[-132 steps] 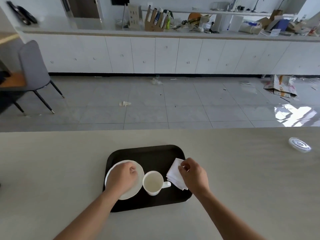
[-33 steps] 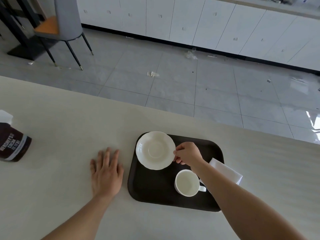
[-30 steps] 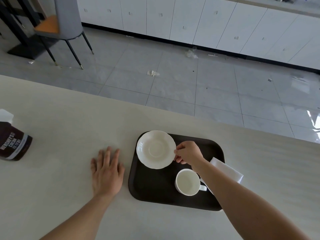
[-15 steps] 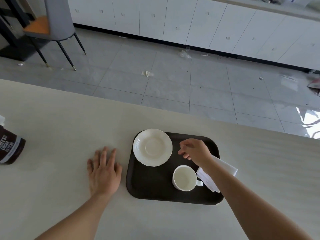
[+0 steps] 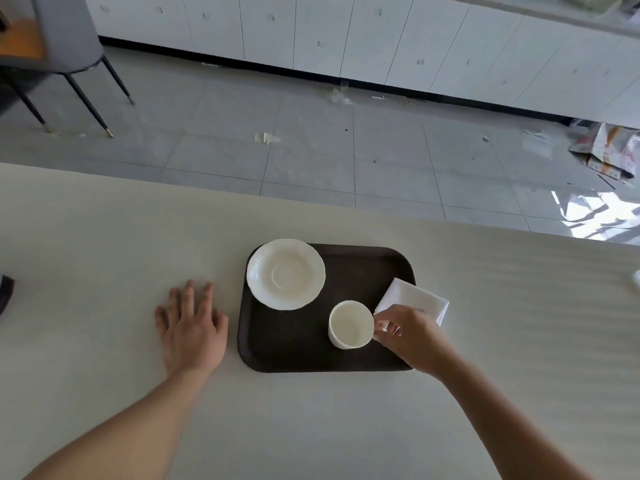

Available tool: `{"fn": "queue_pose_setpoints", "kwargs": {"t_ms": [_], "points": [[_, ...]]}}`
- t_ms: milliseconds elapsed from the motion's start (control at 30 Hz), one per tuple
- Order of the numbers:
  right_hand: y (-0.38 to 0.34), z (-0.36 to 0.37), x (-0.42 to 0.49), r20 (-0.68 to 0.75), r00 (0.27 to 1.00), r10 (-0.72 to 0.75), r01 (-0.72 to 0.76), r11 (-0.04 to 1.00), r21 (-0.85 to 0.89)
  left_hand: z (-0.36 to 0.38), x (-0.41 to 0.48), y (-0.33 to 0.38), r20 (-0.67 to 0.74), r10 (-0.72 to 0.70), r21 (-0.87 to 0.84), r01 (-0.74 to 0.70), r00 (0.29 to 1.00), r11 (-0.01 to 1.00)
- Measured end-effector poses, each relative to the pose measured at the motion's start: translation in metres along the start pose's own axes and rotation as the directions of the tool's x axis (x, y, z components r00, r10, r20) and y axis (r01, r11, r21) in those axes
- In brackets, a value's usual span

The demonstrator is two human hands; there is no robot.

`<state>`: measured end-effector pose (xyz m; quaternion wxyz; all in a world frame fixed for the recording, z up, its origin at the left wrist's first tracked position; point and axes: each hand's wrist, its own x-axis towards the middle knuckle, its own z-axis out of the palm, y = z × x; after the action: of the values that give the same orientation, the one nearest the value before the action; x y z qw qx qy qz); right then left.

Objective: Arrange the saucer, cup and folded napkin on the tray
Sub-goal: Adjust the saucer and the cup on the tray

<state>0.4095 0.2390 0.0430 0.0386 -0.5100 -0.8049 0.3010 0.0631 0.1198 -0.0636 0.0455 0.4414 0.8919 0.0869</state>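
Note:
A dark brown tray (image 5: 298, 351) lies on the pale table. A white saucer (image 5: 286, 274) sits in its far left corner, slightly over the rim. A white cup (image 5: 350, 324) stands upright near the tray's front right. My right hand (image 5: 410, 334) is at the cup's right side, fingers pinched on its hidden handle. A folded white napkin (image 5: 414, 299) lies over the tray's right edge, partly behind that hand. My left hand (image 5: 192, 327) rests flat on the table left of the tray, fingers spread.
A dark bottle (image 5: 5, 294) shows at the left edge of the table (image 5: 104, 237). A small clear object (image 5: 636, 278) sits at the right edge. Beyond the table's far edge are tiled floor, a grey chair (image 5: 69, 39) and white cabinets.
My right hand let go of the saucer's rim and came back toward me to the cup's handle. The saucer stays in the far left corner. My left hand has not moved.

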Motion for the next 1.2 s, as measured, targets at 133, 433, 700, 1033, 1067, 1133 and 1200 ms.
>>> {"fn": "queue_pose_setpoints", "kwargs": {"t_ms": [133, 433, 700, 1033, 1067, 1133, 1200], "points": [[0.006, 0.013, -0.007, -0.147, 0.986, -0.082, 0.077, 0.996, -0.044, -0.002, 0.000, 0.001, 0.007, -0.004, -0.005, 0.004, 1.000, 1.000], [-0.001, 0.036, 0.000, -0.432, 0.902, 0.028, 0.014, 0.995, 0.095, 0.003, 0.002, -0.002, -0.018, 0.007, -0.019, -0.008, 1.000, 1.000], [-0.014, 0.041, 0.032, -0.457, 0.848, 0.268, -0.188, 0.959, 0.212, 0.004, 0.001, -0.002, -0.034, 0.016, -0.029, -0.017, 0.999, 0.999], [-0.040, 0.068, 0.032, -0.557, 0.779, 0.288, -0.187, 0.955, 0.232, 0.001, 0.000, 0.000, -0.041, 0.016, -0.043, -0.017, 0.999, 0.999], [-0.042, 0.070, 0.032, -0.557, 0.772, 0.307, -0.187, 0.946, 0.263, 0.001, 0.000, -0.001, -0.039, 0.014, -0.044, -0.016, 0.999, 0.999], [-0.045, 0.074, 0.032, -0.564, 0.760, 0.324, -0.175, 0.937, 0.303, 0.002, 0.000, -0.001, -0.036, 0.007, -0.038, -0.009, 0.999, 0.999], [-0.045, 0.076, 0.033, -0.583, 0.745, 0.325, -0.165, 0.936, 0.311, 0.002, 0.000, -0.001, -0.039, 0.007, -0.037, -0.009, 0.999, 0.999]]}}
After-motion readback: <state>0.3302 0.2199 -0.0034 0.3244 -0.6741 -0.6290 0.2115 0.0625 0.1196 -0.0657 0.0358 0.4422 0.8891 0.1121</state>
